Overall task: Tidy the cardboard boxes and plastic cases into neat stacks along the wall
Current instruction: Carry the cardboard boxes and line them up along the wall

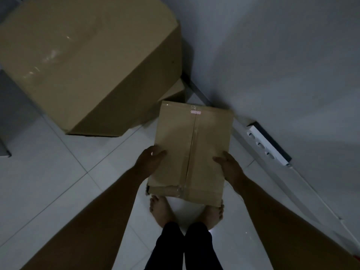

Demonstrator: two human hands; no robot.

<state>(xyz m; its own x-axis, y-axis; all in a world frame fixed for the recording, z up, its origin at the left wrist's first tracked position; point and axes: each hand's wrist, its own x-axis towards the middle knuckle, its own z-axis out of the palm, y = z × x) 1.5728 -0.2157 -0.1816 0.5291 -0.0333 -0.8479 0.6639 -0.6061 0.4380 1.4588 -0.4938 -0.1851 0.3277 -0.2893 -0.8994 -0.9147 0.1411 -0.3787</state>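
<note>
A small taped cardboard box (191, 151) hangs above the floor in front of me, its far end close to the wall. My left hand (151, 160) grips its left side with the thumb on top. My right hand (229, 166) grips its right side the same way. A large cardboard box (87, 61) stands to the upper left against the wall, and a lower cardboard piece (175, 92) shows behind its corner. No plastic case is in view.
The grey wall (282, 65) runs along the right, meeting the white tiled floor (58, 172). A white power strip (266, 145) with a cable lies at the wall's foot. My bare feet (187, 211) stand under the held box. A dark object (5, 151) sits at the left edge.
</note>
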